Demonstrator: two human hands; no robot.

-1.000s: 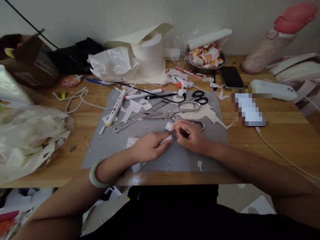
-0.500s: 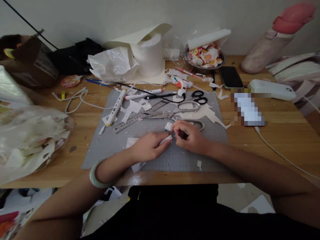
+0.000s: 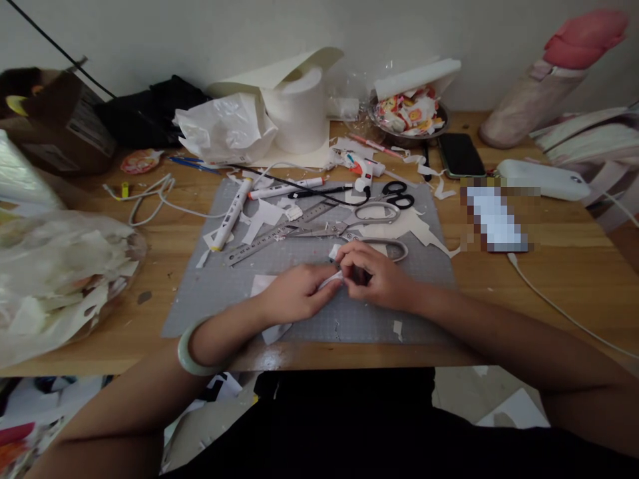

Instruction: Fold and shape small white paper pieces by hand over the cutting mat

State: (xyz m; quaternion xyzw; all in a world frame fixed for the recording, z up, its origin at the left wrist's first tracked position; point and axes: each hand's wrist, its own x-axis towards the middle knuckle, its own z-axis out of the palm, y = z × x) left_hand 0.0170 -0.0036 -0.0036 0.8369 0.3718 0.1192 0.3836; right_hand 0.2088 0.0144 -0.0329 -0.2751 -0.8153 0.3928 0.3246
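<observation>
I see my two hands meeting at frame centre on the cutting mat (image 3: 219, 293), left hand (image 3: 294, 294) just left of right hand (image 3: 380, 278), a paper scrap (image 3: 333, 279) between them. Just above lie the scissors (image 3: 359, 229), with the ruler (image 3: 272, 239) left of them. The phone (image 3: 462, 154) sits upper right, the paper roll (image 3: 298, 110) above centre.

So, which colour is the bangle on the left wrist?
The bangle is pale green, almost milky. The head view shows it, near the table's front edge.
</observation>
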